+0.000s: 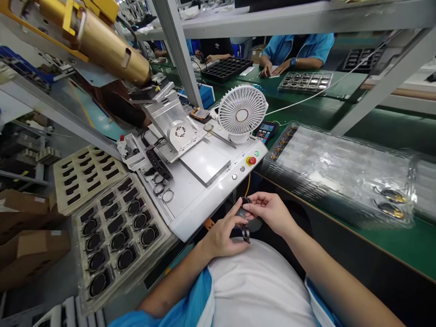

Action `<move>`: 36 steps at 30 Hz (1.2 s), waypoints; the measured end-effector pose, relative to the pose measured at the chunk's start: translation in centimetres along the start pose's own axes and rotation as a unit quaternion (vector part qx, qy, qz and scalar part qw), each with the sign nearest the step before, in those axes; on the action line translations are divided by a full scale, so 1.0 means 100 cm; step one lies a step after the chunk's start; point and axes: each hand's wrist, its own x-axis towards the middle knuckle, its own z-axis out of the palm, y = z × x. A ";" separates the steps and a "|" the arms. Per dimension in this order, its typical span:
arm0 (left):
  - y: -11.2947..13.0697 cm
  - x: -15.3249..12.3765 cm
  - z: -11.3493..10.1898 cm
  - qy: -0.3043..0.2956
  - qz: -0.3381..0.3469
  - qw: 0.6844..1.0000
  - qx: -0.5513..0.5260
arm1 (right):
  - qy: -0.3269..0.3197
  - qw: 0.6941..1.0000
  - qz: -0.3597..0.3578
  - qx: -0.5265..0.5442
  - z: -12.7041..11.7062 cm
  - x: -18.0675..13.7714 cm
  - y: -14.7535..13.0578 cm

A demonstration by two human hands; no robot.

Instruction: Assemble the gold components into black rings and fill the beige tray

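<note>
In front of my white shirt, both hands come together around small dark ring-shaped parts that look like watch casings. My left hand point(220, 237) is closed on them, with one dark ring point(245, 234) standing out below its fingers. Between thumb and fingertips, my right hand point(270, 211) pinches the edge of the upper dark round part point(245, 200). Fingers cover much of both pieces, so their exact shape is hidden. Just beyond my hands is the front edge of a white bench machine point(194, 218).
At left, a clear tray point(132, 269) holds several dark round parts, beside a beige tray point(61, 200). Loose rings point(168, 196) lie on the machine, near a white fan point(242, 113) and red stop button point(252, 160). Stacked plastic trays point(327, 181) stand right. A co-worker point(299, 52) sits opposite.
</note>
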 end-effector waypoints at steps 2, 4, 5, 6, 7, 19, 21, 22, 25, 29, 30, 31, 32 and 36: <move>-0.001 0.000 -0.002 -0.031 -0.003 0.998 0.056 | 0.002 1.000 0.011 0.016 -0.001 0.002 0.004; -0.002 0.000 -0.003 -0.051 -0.006 0.998 0.042 | 0.020 0.999 0.022 0.039 -0.001 0.003 0.007; -0.002 0.001 -0.003 -0.044 -0.006 0.999 0.003 | 0.029 0.998 0.029 0.054 -0.001 0.003 0.007; -0.001 0.002 -0.003 -0.023 -0.007 0.998 -0.055 | 0.036 0.996 0.038 0.068 -0.001 0.003 0.007; 0.001 0.003 -0.002 0.007 -0.010 0.992 -0.125 | 0.041 0.995 0.044 0.081 -0.001 0.002 0.006; 0.016 0.010 -0.002 0.198 -0.070 0.869 -0.448 | -0.013 0.991 0.066 0.113 -0.008 -0.032 -0.005; 0.017 0.007 -0.001 0.202 -0.083 0.870 -0.443 | -0.017 0.991 0.073 0.112 -0.006 -0.035 -0.005; 0.017 0.006 0.000 0.203 -0.090 0.871 -0.439 | -0.020 0.991 0.075 0.111 -0.005 -0.036 -0.005; 0.019 0.004 0.000 0.203 -0.106 0.874 -0.429 | -0.028 0.991 0.075 0.105 -0.003 -0.038 -0.006; 0.021 0.005 0.000 0.196 -0.087 0.873 -0.439 | -0.031 0.993 0.074 0.086 0.000 -0.039 -0.008; 0.021 0.005 0.000 0.195 -0.083 0.872 -0.441 | -0.030 0.994 0.071 0.083 0.000 -0.039 -0.008; 0.021 0.004 0.001 0.196 -0.084 0.871 -0.442 | -0.029 0.994 0.069 0.080 0.001 -0.039 -0.009; 0.021 0.004 0.001 0.199 -0.092 0.871 -0.441 | -0.028 0.994 0.066 0.077 0.003 -0.040 -0.009; 0.019 0.002 0.004 0.215 -0.121 0.868 -0.431 | -0.039 0.993 0.073 0.082 0.009 -0.042 -0.010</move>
